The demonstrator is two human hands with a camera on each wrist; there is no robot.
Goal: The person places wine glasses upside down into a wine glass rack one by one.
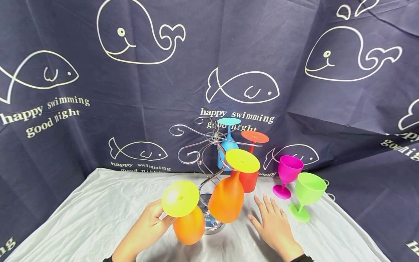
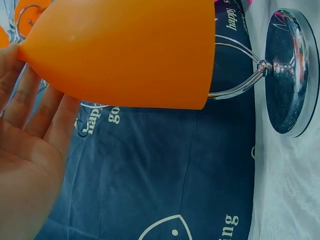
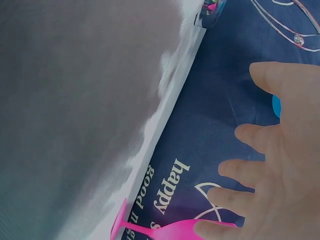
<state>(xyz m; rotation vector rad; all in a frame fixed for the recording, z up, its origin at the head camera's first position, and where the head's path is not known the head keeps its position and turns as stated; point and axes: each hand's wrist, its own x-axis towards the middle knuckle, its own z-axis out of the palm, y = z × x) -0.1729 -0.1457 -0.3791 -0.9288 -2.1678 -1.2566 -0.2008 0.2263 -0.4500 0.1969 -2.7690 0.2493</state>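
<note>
My left hand (image 1: 152,222) holds an upside-down orange goblet (image 1: 189,226) by its stem, just under the yellow-looking foot. In the left wrist view that orange goblet (image 2: 135,55) fills the top, its rim toward the stand's base, and the thumb is hidden. Beside it, a second orange goblet (image 1: 227,200) hangs upside down on a chrome stand (image 1: 215,137) with curled arms. My right hand (image 1: 274,223) is spread over the table's right half, fingers apart and holding nothing; the right wrist view shows the same hand (image 3: 290,160) with its fingers extended.
Behind the nearer hanging goblet, a red goblet (image 1: 248,182) and a blue goblet (image 1: 229,143) hang upside down. A magenta goblet (image 1: 289,171) and a green goblet (image 1: 309,191) stand upright at the right. White cloth (image 1: 88,203) covers the table; a dark printed curtain (image 1: 196,83) hangs behind.
</note>
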